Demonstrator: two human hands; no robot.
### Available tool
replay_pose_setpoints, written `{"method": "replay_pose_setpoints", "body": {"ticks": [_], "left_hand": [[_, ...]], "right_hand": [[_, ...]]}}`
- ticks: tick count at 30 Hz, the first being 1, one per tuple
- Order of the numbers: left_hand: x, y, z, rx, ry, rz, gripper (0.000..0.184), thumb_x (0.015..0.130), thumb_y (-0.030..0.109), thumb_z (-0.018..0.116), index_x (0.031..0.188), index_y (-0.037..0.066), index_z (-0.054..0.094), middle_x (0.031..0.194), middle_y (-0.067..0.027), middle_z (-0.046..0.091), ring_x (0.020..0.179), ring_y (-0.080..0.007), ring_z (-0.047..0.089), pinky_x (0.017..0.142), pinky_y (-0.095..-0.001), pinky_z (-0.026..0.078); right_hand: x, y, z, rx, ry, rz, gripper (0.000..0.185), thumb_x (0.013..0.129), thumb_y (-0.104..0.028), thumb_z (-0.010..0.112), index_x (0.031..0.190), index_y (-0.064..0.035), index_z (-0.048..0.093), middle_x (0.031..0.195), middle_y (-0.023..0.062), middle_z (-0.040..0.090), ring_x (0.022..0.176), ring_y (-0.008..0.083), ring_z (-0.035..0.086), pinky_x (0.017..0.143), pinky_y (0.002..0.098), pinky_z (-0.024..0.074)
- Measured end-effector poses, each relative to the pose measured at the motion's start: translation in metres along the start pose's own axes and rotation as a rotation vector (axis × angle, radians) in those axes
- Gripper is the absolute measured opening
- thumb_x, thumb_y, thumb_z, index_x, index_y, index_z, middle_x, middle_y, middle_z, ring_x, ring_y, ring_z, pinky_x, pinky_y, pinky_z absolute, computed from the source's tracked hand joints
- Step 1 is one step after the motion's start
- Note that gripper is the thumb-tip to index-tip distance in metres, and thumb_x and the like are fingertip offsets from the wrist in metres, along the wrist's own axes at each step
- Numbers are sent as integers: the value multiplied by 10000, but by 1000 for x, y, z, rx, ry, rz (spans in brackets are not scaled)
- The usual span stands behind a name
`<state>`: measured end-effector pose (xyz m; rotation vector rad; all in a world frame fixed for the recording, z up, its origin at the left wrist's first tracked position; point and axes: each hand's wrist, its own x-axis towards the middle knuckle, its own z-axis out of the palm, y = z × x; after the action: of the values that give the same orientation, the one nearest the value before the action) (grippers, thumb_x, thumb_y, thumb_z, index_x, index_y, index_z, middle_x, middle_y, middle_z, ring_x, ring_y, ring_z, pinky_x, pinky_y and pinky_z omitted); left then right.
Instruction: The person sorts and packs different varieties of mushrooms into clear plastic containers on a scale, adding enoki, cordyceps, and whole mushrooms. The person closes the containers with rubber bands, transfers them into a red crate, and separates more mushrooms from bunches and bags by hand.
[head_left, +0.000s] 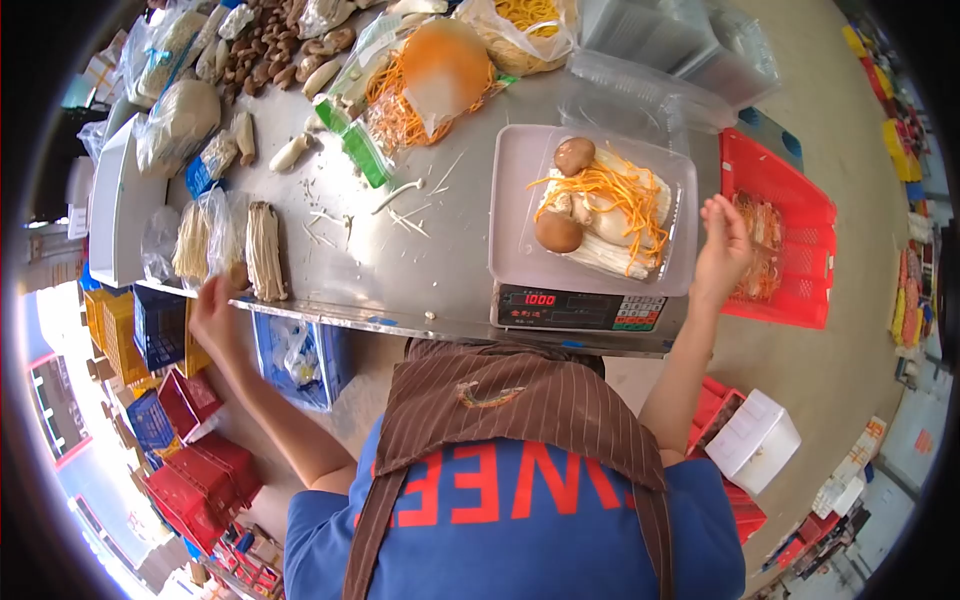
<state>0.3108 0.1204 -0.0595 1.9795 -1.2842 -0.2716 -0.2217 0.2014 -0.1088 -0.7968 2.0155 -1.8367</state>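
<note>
My right hand [723, 245] is beside a clear plastic tray [686, 200], its fingers loosely bent and apart with nothing seen in them. Inside the tray lie brown-capped mushrooms [559, 232], orange cordyceps strands [600, 188], and pale enoki [606, 257]. It rests on a weighing scale [505, 225], whose red display [540, 299] reads 1.000. At the table's left front edge, my left hand [212, 312] is near a bunch of enoki [264, 252] and a plastic bag [225, 235]. Its fingertips are too blurred to show a grip.
Right of the scale, a red crate [828, 250] holds packed trays. Clear lids [650, 90] stand behind it. Brown mushrooms [270, 60] and a bag of orange strands [395, 90] are at the back. A blue basket [330, 385] stands below the front edge.
</note>
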Motion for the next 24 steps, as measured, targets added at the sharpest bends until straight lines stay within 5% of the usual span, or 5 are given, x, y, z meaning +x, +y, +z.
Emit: {"method": "replay_pose_setpoints", "body": {"ticks": [4,9,12,18,24], "left_hand": [[-32,77,123,-246,-516,343,180,786,108,630,937,9,626,847,-85,645,756,-139,599,674,-253,468],[-106,181,172,-391,-1018,684,194,696,23,685,881,15,627,814,-75,618,750,-174,579,660,-288,452],[-126,175,197,-367,-892,1042,124,671,16,656,785,20,609,802,-74,605,740,-262,552,645,-317,462],[-126,184,184,-343,-907,886,180,689,-2,659,866,11,632,959,-111,610,813,-252,573,718,-318,464],[-147,248,216,-465,-941,1237,194,660,35,683,849,40,644,905,-106,592,803,-261,552,706,-344,450]], "right_hand": [[-21,4,3,41,12,37,230,861,-135,569,1011,39,583,910,91,620,855,127,579,793,238,454],[-37,7,-23,48,94,109,220,864,-105,556,1019,51,571,897,94,614,863,130,579,788,231,454],[-42,22,-57,44,193,102,212,861,-99,560,1008,53,576,889,85,612,844,128,581,773,233,460],[-54,41,-89,12,353,170,204,853,-98,571,996,47,586,890,81,616,811,125,584,751,233,459],[-44,34,-62,91,263,197,198,854,-100,572,994,38,591,866,71,618,800,110,584,759,228,460]]}}
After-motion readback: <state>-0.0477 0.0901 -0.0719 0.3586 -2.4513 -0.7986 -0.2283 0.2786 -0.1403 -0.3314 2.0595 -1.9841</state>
